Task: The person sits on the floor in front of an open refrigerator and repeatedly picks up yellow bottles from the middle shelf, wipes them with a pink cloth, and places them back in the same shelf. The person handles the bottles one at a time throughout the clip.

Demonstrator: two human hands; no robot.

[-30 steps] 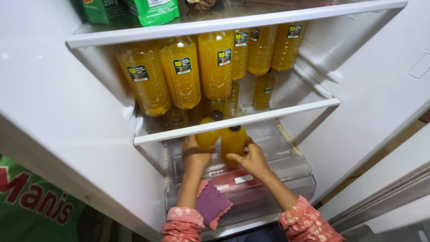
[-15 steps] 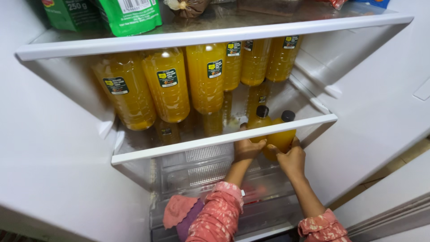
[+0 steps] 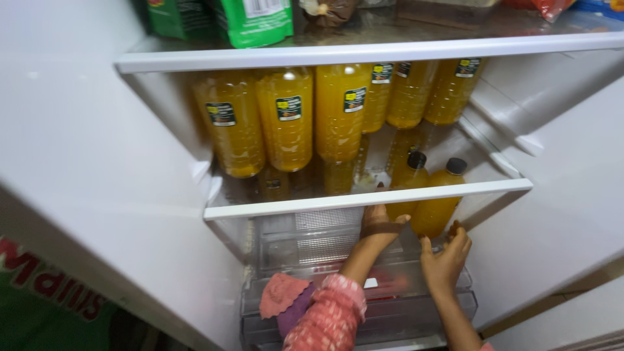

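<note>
Head view: inside the open fridge, the left hand (image 3: 379, 224) is clamped on a yellow bottle with a black cap (image 3: 408, 179), while the right hand (image 3: 447, 255) sits open, fingers spread, just under a second black-capped yellow bottle (image 3: 442, 201). Both bottles stand below the white shelf rail (image 3: 364, 198), at the right, above the clear drawer (image 3: 305, 244). To do this well, keep each bottle upright, steady its base, and keep the caps clear of the rail
</note>
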